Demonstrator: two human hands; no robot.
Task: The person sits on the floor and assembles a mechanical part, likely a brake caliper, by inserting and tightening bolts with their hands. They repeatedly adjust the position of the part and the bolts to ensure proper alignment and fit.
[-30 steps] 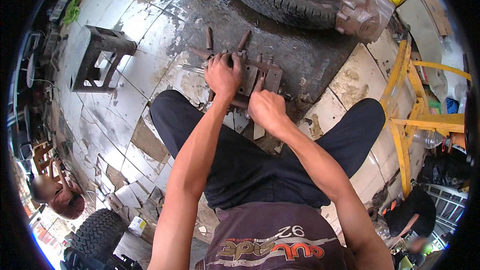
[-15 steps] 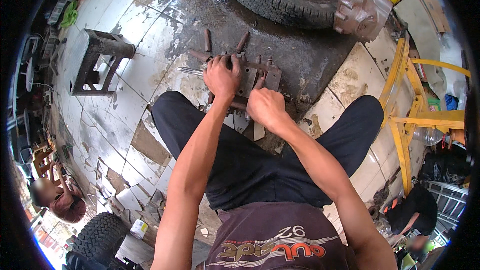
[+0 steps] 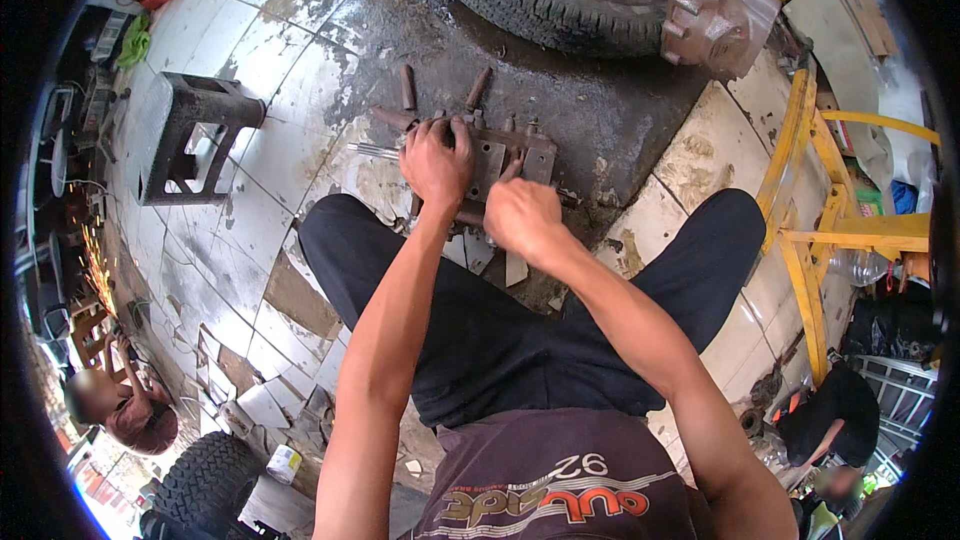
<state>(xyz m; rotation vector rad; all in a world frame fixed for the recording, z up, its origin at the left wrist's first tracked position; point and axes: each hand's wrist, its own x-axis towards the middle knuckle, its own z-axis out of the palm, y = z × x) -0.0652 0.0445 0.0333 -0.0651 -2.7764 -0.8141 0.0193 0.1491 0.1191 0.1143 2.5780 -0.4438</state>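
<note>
A rusty metal assembly (image 3: pixel 488 168), blocky with plates, bolt heads and a bar along its near side, lies on the floor between my knees. My left hand (image 3: pixel 437 165) is curled over its left end, and the fingertips are hidden beneath it. A bright, ribbed metal shaft (image 3: pixel 374 150) sticks out left of that hand. My right hand (image 3: pixel 522 215) is closed at the near side of the assembly; a short brown piece shows above its knuckles, and I cannot make out what the fingers hold. Two rusty metal rods (image 3: pixel 408 87) (image 3: pixel 478 88) lie just beyond.
A large tyre (image 3: pixel 540 15) lies at the far side, beside a brown metal housing (image 3: pixel 715 10). A dark plastic stool (image 3: pixel 195 140) stands left, a yellow metal frame (image 3: pixel 800 230) right. Two other people are at the lower left and lower right; sparks (image 3: pixel 97 270) fly near the left one.
Sparks have appeared near the person at the left. The view has shifted slightly; both my hands keep nearly the same place on the metal assembly.
</note>
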